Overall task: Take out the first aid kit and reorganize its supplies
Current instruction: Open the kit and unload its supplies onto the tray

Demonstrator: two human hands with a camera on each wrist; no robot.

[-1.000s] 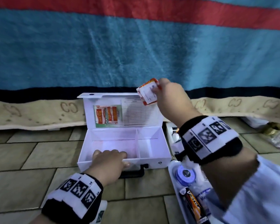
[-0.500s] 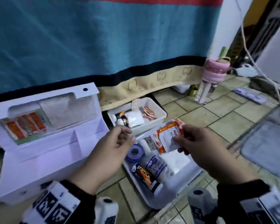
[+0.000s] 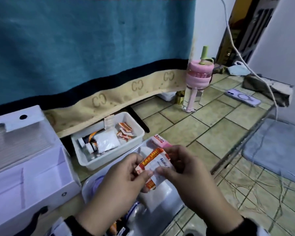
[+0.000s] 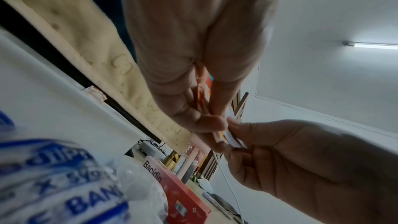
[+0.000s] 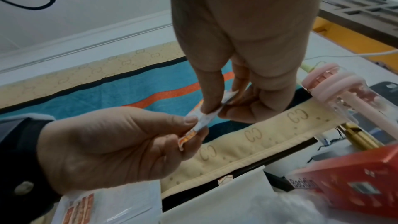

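Both hands hold a small stack of orange-and-white alcohol pad packets [image 3: 157, 160] above the near white tray [image 3: 92, 182]. My left hand [image 3: 143, 168] pinches the stack's left end between thumb and fingers, and in the left wrist view the packets [image 4: 218, 138] show edge-on. My right hand [image 3: 166, 161] pinches the right end, seen in the right wrist view on the packets [image 5: 205, 119]. The open white first aid kit box [image 3: 32, 178] stands to the left, its compartments bare. A pink Bacidin box [image 3: 160, 142] lies at the tray's far end.
A second white tub [image 3: 138, 133] behind the tray holds small bottles, a white pouch and orange packets. A wrapped bandage roll [image 4: 64, 185] lies in the near tray. A pink bottle [image 3: 197, 79], a phone [image 3: 242, 99] and a white cable [image 3: 255, 75] are on the tiled floor to the right.
My right hand brought the packets down from beside the kit's lid to over the tray. My left hand left the kit's front edge and took hold of them. The head view swung right.
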